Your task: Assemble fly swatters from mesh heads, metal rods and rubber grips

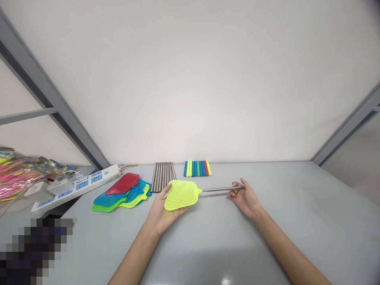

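Observation:
A yellow fly swatter head (pixel 181 195) with a perforated face is joined at its neck to a thin metal rod (pixel 219 189). My left hand (pixel 163 213) grips the head from its left and lower side, the thumb on top and the fingers underneath. The far end of the rod sits between the thumb and fingers of my right hand (pixel 245 198). Held level above the table, the swatter points its rod to the right. Left of my left hand lies a pile of loose swatter heads (pixel 121 192) in red, blue, green and yellow.
Behind my left hand lies a row of metal rods (pixel 162 176). Several coloured grip tubes (pixel 197 168) are lined up near the wall. A white power strip (pixel 80 186) with plugs runs along the left edge, beside shiny plastic packages (pixel 26 174). Grey frame posts (pixel 53 91) border the table.

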`<state>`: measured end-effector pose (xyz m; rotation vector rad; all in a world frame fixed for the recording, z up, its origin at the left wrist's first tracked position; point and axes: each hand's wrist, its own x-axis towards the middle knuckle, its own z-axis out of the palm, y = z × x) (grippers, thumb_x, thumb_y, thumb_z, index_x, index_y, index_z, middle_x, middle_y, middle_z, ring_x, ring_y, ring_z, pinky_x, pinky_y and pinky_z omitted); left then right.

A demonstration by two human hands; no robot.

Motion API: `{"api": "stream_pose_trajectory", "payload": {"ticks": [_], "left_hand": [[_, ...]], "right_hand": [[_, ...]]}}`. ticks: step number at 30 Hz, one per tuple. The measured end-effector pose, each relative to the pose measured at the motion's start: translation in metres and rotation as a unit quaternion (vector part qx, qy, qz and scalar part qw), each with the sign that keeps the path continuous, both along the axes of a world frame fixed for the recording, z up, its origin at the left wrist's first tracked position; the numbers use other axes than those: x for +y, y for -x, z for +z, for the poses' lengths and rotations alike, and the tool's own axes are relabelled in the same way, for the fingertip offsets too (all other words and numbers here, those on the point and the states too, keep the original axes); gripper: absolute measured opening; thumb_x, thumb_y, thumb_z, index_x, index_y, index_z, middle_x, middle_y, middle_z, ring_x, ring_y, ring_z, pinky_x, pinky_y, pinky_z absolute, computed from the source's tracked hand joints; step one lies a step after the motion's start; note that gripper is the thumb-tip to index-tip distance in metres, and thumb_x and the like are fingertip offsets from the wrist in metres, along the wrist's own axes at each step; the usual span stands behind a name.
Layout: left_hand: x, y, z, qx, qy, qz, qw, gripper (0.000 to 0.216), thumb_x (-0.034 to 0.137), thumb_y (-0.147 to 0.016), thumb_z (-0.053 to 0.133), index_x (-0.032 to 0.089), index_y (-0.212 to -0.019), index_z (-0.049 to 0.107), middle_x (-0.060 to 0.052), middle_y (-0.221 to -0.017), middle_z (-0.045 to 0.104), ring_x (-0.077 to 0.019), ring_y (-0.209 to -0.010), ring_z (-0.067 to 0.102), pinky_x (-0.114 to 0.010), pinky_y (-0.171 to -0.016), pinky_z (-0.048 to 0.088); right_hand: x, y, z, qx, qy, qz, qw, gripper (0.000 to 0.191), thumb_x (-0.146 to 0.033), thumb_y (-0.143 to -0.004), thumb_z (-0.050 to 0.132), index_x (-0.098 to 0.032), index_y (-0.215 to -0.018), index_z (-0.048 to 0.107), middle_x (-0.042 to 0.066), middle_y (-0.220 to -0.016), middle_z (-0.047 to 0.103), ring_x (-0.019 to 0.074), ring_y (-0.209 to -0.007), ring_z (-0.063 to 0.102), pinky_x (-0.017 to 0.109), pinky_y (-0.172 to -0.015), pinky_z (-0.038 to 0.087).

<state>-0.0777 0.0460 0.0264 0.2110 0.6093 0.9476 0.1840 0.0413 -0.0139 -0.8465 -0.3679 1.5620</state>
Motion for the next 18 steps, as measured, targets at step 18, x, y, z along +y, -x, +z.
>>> {"api": "stream_pose_trajectory", "payload": {"ticks": [18], "left_hand": [[-0.016, -0.021, -0.003, 0.072, -0.168, 0.012, 0.983, 0.045, -0.003, -0.072, 0.047, 0.024, -0.107, 0.053, 0.001, -0.123, 0.046, -0.0155, -0.107, 0.046, -0.023, -0.088, 0.038]], "right_hand": [[-0.011, 0.019, 0.006, 0.017, -0.052, 0.104, 0.993, 0.024, -0.035, -0.075, 0.047, -0.016, -0.079, 0.061, 0.004, -0.066, 0.057, 0.0158, -0.068, 0.056, 0.033, -0.078, 0.04]]}}
